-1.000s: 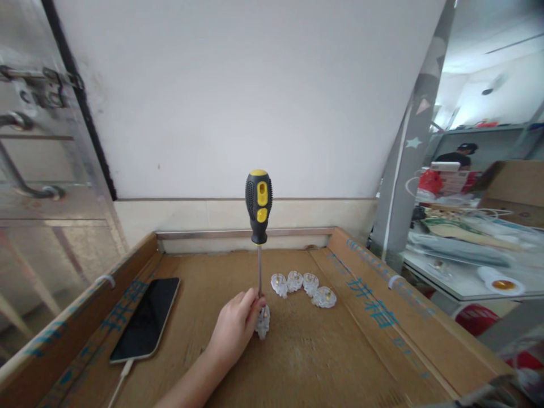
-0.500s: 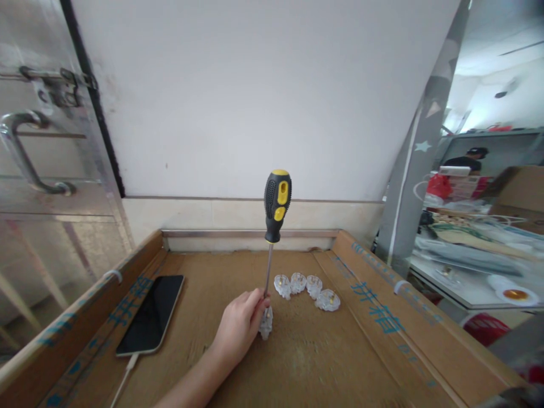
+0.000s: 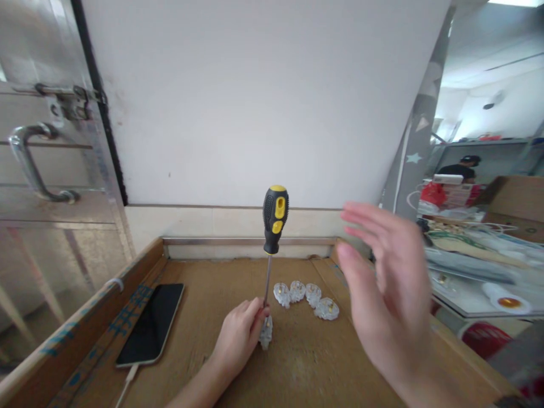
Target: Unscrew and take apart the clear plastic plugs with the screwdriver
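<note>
My left hand [image 3: 240, 331] is closed around the lower shaft of a screwdriver [image 3: 275, 221], which stands nearly upright with its black and yellow handle on top. Beneath those fingers, a clear plastic piece [image 3: 266, 334] sits at the screwdriver's lower end; the tip itself is hidden. My right hand [image 3: 389, 294] hangs in the air to the right of the handle, slightly blurred, fingers apart from the thumb and holding nothing. Several similar clear plastic pieces [image 3: 313, 294] with brass-coloured centres lie in a curved row on the cardboard, right of the screwdriver.
A phone [image 3: 152, 323] with a white cable lies at the left on the cardboard surface [image 3: 221, 283]. Raised cardboard sides [image 3: 80, 326] border it. Behind rises a white wall [image 3: 255, 102]. At far right, a person [image 3: 461, 169] is near a cluttered table [image 3: 480, 306].
My right hand has come into view from the right, open. The left hand still holds the screwdriver shaft on the clear piece. The view has tilted slightly upward.
</note>
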`<state>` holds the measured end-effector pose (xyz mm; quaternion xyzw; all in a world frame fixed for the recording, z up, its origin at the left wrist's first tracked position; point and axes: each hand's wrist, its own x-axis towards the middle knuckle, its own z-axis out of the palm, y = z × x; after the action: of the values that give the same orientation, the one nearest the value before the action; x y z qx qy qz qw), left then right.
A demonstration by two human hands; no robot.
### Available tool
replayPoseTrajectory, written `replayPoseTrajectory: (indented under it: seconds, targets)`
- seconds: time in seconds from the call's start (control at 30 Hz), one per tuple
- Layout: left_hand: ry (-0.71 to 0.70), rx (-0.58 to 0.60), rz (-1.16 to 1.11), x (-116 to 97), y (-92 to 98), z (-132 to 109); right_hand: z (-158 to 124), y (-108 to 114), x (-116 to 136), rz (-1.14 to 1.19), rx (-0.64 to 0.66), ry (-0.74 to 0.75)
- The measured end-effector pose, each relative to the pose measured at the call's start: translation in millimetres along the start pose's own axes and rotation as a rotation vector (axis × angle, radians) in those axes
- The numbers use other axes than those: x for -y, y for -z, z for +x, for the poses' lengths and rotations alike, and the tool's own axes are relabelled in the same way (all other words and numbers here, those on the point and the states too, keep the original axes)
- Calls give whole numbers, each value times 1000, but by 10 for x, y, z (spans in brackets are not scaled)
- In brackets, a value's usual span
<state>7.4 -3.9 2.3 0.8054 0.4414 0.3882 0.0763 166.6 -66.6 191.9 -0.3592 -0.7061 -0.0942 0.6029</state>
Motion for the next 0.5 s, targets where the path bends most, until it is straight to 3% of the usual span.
replayPoseTrajectory:
  seconds: [0.07,0.13,0.2,0.27,0.33,0.5]
  targets:
    - [-5,-8,-5,6,-3,0,243,-49,-37,98,127,-96]
    - [-9,-24,-21,14,-7,-2,523,-113,-79,186,386,-188]
    - [0,-38,-44,22,-9,-8,745,-172,-101,216,612,-188]
    - [15,-38,-67,27,-8,-15,857,-214,-91,191,752,-153]
    - [20,-27,-76,27,-5,-20,867,-235,-61,132,784,-127]
    - [-5,7,-66,11,28,-15,752,-277,-51,208,659,-146]
